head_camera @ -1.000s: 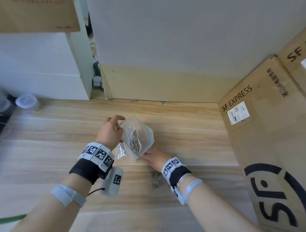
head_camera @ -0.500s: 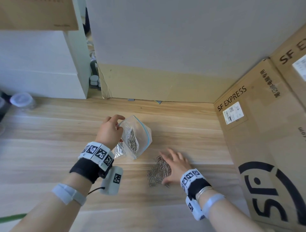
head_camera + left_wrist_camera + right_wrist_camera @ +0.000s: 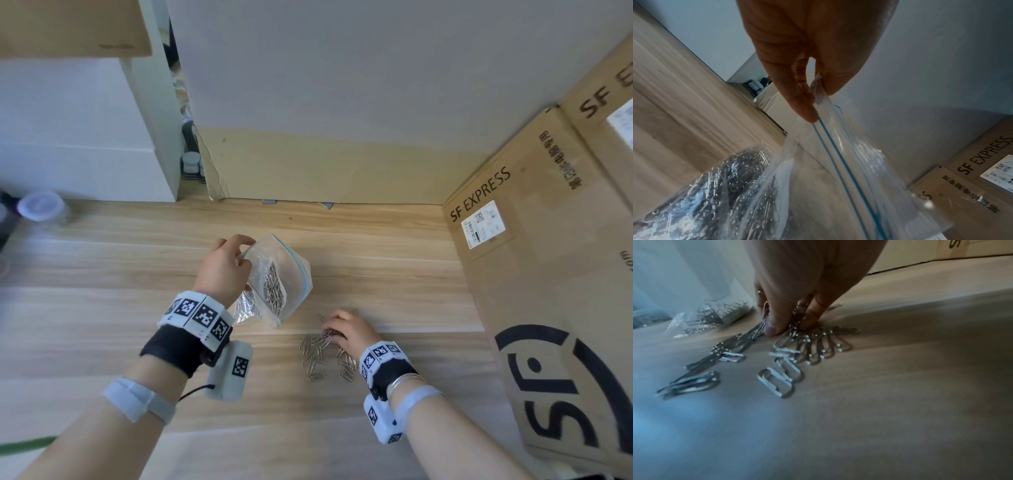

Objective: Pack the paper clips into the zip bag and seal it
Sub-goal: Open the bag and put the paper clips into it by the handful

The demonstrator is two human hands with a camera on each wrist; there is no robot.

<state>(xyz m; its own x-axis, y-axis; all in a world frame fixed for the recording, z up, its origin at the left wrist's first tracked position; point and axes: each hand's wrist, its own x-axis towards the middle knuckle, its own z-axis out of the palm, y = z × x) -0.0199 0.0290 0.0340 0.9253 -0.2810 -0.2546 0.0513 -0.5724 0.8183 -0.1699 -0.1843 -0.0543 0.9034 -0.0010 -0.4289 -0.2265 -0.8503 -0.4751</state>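
A clear zip bag [image 3: 284, 274] with a blue zip line stands tilted on the wooden table, its mouth unsealed and a heap of silver paper clips inside. My left hand [image 3: 224, 270] pinches the bag's top corner [image 3: 818, 95] between thumb and fingers. To the right lies a loose pile of paper clips [image 3: 318, 353] on the table. My right hand [image 3: 346, 330] is down on that pile, thumb and fingers curled round a bunch of clips [image 3: 797, 331]. A second small clear packet of clips [image 3: 245, 306] lies under the bag by my left wrist.
Large SF Express cardboard boxes [image 3: 548, 274] wall off the right side. A grey and cardboard panel [image 3: 325, 137] stands along the back. A white cabinet [image 3: 85, 137] is at the back left, with a lidded plastic jar [image 3: 39, 205] beside it.
My right hand left the bag, moved down and right to the loose pile, lay flat on it, and now curls round a bunch of clips. The left hand keeps holding the bag.
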